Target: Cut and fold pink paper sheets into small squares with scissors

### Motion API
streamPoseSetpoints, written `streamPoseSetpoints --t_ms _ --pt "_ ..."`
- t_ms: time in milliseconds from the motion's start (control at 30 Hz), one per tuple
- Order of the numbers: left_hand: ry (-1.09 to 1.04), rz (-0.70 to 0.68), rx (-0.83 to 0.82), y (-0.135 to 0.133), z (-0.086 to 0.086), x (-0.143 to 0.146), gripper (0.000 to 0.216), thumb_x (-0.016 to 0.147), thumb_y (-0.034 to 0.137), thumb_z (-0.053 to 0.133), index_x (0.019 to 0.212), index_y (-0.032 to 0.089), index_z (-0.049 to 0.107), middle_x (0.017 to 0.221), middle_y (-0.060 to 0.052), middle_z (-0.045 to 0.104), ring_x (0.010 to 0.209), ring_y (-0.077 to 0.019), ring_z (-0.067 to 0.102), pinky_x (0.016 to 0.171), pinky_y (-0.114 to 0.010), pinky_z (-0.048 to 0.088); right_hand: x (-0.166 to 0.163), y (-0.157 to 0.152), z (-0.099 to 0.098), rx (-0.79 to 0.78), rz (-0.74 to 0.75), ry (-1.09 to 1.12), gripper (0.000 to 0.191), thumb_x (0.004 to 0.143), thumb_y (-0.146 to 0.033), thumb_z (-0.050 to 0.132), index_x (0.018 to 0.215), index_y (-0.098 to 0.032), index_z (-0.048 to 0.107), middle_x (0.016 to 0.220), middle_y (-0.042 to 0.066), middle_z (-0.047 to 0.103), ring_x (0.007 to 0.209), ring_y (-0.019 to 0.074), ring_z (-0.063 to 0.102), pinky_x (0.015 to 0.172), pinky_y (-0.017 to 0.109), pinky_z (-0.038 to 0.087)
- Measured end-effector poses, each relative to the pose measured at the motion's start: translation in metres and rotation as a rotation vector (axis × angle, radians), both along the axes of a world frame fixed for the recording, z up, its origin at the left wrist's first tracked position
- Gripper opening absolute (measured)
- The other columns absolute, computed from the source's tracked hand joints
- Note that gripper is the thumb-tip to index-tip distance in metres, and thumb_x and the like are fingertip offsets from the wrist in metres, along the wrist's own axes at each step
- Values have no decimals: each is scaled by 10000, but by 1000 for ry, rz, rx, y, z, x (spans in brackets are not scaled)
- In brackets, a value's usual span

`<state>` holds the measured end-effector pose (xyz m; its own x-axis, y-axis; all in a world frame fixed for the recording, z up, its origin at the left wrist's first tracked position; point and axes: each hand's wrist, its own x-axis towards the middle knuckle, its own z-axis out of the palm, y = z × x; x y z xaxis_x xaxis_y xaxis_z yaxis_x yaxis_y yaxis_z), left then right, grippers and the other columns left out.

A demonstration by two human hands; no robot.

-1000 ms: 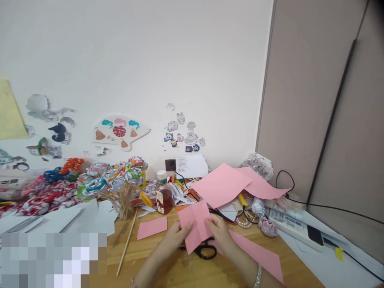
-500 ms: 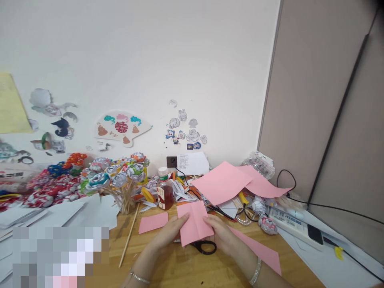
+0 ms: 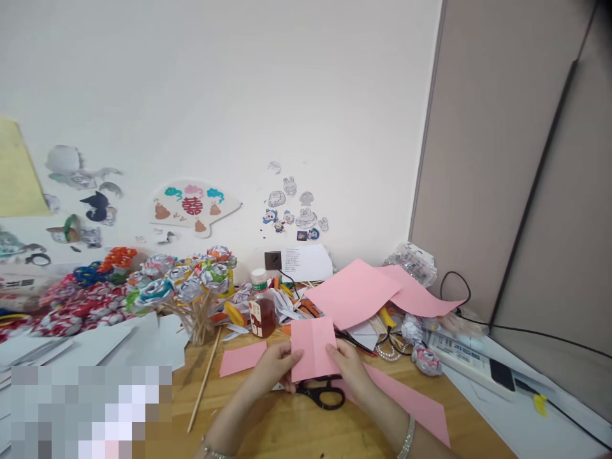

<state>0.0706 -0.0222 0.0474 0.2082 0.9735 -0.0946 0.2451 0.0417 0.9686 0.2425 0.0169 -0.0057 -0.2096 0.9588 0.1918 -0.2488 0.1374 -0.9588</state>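
Observation:
Between my two hands is a small pink sheet of paper (image 3: 313,350) with a crease down its middle. My left hand (image 3: 278,364) pinches its left edge, thumb on the front. My right hand (image 3: 348,364) grips the right edge, thumb also on the front face. Beneath the sheet, black-handled scissors (image 3: 329,398) lie on the wooden table (image 3: 282,433), their blades partly hidden by my left hand. A smaller pink paper piece (image 3: 243,358) rests left of my left hand. By my right wrist lies a long pink strip (image 3: 414,405).
Large pink sheets (image 3: 356,293) cover clutter at the back. A bottle of reddish-brown liquid (image 3: 261,306) stands behind my left hand. At the left are paper flowers on sticks (image 3: 191,287), a wooden stick (image 3: 204,382) and white papers (image 3: 157,338). A power strip (image 3: 468,363) lies right.
The creased pink paper has turned more upright and straight, shifting slightly right and up. Both hands still hold its sides; more of the scissors shows below it.

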Motion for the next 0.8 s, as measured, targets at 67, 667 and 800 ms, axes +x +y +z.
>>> streamPoseSetpoints --t_ms 67,667,800 --pt "-1 3 13 1 -2 0 458 626 631 546 653 177 489 435 29 577 372 -128 537 403 -230 376 1 0 1 25 -9 -17 372 686 -464 625 806 -113 641 817 67 633 737 193 542 654 301 424" --pt "26 14 49 3 -7 0 485 620 653 531 661 169 522 472 14 588 398 -149 549 421 -256 400 1 -3 4 75 -35 -97 375 719 -481 579 841 -130 628 827 69 641 754 223 572 649 320 458" --pt "40 15 50 5 -9 0 509 634 671 496 680 166 528 476 14 593 403 -152 556 430 -261 412 2 -5 8 110 -16 -82 335 743 -452 569 842 -139 632 818 64 640 750 222 571 652 320 457"
